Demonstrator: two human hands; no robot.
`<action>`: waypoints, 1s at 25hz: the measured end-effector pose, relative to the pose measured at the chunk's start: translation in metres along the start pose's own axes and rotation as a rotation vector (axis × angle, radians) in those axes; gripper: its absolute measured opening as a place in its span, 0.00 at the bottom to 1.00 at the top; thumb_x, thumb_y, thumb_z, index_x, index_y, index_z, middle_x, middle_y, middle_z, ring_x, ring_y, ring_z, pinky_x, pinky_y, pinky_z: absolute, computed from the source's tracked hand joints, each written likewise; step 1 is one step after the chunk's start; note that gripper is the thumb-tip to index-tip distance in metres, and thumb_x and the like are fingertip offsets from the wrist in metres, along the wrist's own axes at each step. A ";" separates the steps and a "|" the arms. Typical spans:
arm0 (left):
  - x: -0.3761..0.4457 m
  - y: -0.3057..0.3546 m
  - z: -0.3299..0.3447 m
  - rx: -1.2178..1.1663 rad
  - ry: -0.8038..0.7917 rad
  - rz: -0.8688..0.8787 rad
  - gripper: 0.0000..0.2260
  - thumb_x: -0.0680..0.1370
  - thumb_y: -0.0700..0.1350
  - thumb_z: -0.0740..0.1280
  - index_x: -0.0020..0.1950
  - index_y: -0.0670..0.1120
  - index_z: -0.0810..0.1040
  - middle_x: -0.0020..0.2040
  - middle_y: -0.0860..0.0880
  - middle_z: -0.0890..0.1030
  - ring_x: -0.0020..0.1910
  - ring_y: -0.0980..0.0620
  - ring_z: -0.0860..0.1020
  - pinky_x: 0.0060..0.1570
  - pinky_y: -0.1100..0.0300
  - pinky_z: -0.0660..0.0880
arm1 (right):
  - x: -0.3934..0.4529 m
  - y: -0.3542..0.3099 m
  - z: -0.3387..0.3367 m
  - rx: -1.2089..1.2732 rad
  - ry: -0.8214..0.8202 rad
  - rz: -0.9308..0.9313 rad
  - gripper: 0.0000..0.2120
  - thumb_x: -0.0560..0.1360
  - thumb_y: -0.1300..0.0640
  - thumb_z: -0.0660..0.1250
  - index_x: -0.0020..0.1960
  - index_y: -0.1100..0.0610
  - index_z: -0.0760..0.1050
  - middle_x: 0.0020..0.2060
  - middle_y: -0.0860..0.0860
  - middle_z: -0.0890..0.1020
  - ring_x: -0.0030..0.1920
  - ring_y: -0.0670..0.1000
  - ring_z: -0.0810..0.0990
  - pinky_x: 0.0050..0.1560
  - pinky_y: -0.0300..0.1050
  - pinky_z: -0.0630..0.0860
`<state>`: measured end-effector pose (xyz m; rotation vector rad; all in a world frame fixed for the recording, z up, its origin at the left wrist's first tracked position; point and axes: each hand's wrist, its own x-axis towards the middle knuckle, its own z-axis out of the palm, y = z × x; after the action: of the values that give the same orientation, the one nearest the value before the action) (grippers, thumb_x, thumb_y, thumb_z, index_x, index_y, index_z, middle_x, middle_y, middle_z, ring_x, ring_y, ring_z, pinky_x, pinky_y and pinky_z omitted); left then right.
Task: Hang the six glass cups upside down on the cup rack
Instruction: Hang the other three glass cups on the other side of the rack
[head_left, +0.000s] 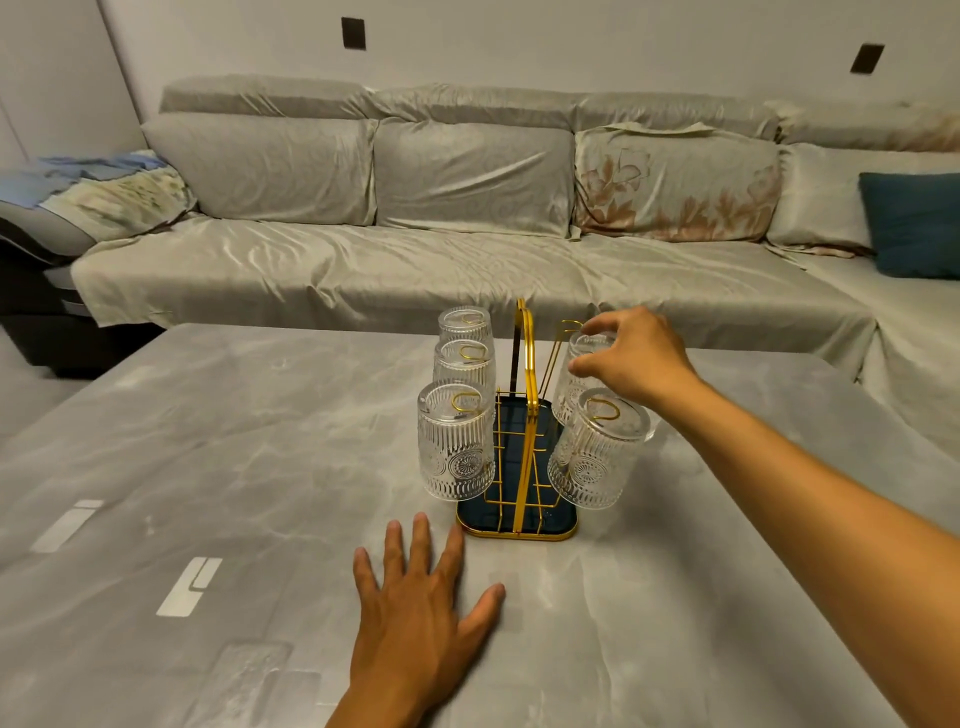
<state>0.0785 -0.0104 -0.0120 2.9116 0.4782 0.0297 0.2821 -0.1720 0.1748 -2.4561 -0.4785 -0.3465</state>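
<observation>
Right hand grips a cup upside down on the rack's right side, middle peg. Far-right peg empty w/ five cups up; sixth not visible. Left hand flat on table, holding nothing. Next: let go gently.

The cup rack stands on the desk, near its middle. Three cups hang inverted on the rack's left side: the near cup, the middle cup behind it, and the far cup behind that. Two hang on the right side: the right near cup and, behind it, the right middle cup. A sofa lies behind the desk.
</observation>
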 end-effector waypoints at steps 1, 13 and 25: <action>0.000 0.000 0.000 0.001 -0.001 0.001 0.42 0.64 0.78 0.32 0.75 0.62 0.37 0.78 0.48 0.36 0.75 0.42 0.34 0.68 0.36 0.31 | 0.001 0.001 0.003 -0.006 -0.020 0.019 0.23 0.62 0.51 0.78 0.57 0.51 0.80 0.57 0.53 0.82 0.53 0.54 0.79 0.48 0.48 0.76; -0.003 0.002 -0.006 -0.003 -0.033 -0.006 0.41 0.65 0.77 0.33 0.76 0.61 0.38 0.78 0.48 0.37 0.75 0.42 0.34 0.69 0.36 0.32 | 0.005 0.008 0.008 0.036 -0.176 0.095 0.19 0.64 0.51 0.76 0.54 0.51 0.78 0.59 0.53 0.78 0.56 0.55 0.76 0.49 0.49 0.74; -0.009 0.007 -0.012 -0.020 0.025 0.016 0.39 0.68 0.75 0.33 0.76 0.61 0.40 0.79 0.48 0.41 0.76 0.44 0.37 0.72 0.38 0.36 | -0.029 0.147 0.041 0.487 0.178 0.580 0.38 0.66 0.52 0.75 0.71 0.51 0.61 0.67 0.54 0.70 0.59 0.55 0.73 0.55 0.52 0.74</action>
<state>0.0718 -0.0176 0.0014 2.8985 0.4560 0.0734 0.3218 -0.2644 0.0568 -1.9509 0.2135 -0.1724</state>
